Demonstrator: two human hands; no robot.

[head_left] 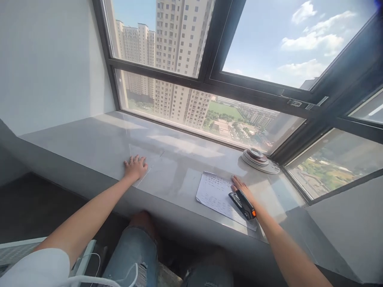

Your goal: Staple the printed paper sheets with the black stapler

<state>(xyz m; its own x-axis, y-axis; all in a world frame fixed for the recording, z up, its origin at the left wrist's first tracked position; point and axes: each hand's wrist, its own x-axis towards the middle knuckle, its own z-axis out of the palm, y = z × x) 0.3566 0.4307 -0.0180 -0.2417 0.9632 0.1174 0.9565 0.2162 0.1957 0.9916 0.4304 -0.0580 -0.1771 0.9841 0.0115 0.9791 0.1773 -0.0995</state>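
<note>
My left hand (135,167) lies palm down on the grey window sill (173,187), fingers spread, with nothing in it. Toward the right side, my right hand (243,189) rests with its fingers stretched out at the edge of some printed paper sheets (211,191). A black stapler (243,204) with an orange end sits on the paper, right beside that hand and partly covering its view. The hand's palm and thumb are hidden, and I cannot tell whether it touches the stapler.
A stack of round plate-like discs (255,158) stands by the window corner at the back right. Dark window frames (209,81) border the sill. A white cable (98,279) crosses near my lap, and a pale slatted chair (22,253) is at the lower left.
</note>
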